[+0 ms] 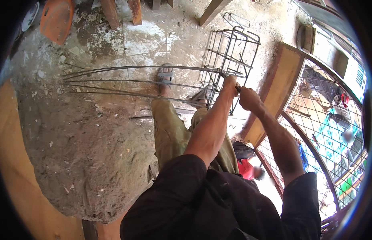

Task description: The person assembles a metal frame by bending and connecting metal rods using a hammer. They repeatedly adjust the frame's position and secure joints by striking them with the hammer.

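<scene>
A cage of steel rebar [230, 60] lies in front of me, with square stirrups bunched at its right end. Its long rods [126, 82] run out to the left over the floor. My left hand [230, 83] is closed at the cage's near edge, and my right hand [250, 99] is closed just beside it, lower and to the right. Both grip a dark metal hand tool [238, 89], whose end meets the bars by my left hand. My fingers cover most of the tool, so its exact kind is hidden.
My sandalled foot [166, 74] stands among the rods. Wooden legs [110, 14] and an orange plastic piece [56, 20] are at the far side. A large rough stone-like mass [86, 160] fills the left. At right stands a metal grille [314, 120]; people are visible beyond.
</scene>
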Demonstrator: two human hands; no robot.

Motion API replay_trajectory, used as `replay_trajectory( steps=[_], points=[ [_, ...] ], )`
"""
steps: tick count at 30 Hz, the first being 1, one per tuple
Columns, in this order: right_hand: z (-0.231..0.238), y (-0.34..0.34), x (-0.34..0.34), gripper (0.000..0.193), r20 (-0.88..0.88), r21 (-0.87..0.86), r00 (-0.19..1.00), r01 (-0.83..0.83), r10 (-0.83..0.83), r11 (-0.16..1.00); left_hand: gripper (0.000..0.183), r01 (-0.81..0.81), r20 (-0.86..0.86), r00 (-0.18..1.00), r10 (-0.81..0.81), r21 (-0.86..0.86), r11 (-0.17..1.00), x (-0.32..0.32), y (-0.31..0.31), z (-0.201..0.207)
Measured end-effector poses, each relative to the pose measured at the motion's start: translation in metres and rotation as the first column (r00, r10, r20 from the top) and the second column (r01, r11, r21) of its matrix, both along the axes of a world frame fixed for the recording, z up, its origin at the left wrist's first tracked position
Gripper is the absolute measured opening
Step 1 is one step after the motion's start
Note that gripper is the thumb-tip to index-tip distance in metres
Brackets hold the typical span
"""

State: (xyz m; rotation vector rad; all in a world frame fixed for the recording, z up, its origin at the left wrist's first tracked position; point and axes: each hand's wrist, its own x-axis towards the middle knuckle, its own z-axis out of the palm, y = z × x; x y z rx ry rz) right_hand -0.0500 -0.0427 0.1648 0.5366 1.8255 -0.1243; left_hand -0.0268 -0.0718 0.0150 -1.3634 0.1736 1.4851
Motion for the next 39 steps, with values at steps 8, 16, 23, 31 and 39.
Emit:
replay_trajectory(
  steps=[8,16,23,31,39],
  points=[
    [-0.01,0.038,0.039,0.019,0.175,-0.169,0.359,0.928,-0.917,0.331,0.029,-0.551,-0.019,0.819,0.573,0.251,0.796,0.038,-0.013,0.007],
    [0.006,-0.017,-0.001,0.033,-0.068,0.077,0.94,-0.329,0.334,0.941,0.027,-0.118,0.203,0.972,0.115,0.005,0.993,0.004,0.006,-0.017],
    [-0.016,0.034,0.017,0.014,0.187,-0.087,0.724,0.686,-0.664,0.723,0.031,0.043,-0.132,0.991,-0.037,0.047,0.998,0.015,-0.014,-0.005],
    [0.005,0.007,-0.011,0.042,0.177,-0.076,0.865,0.488,-0.47,0.869,0.015,-0.235,0.036,0.972,0.233,0.207,0.95,0.02,-0.016,-0.022],
    [-0.003,0.037,0.024,0.024,0.324,-0.322,0.413,0.894,-0.851,0.312,0.019,0.057,-0.212,0.976,-0.058,-0.013,0.998,-0.001,-0.03,0.002]
  ],
)
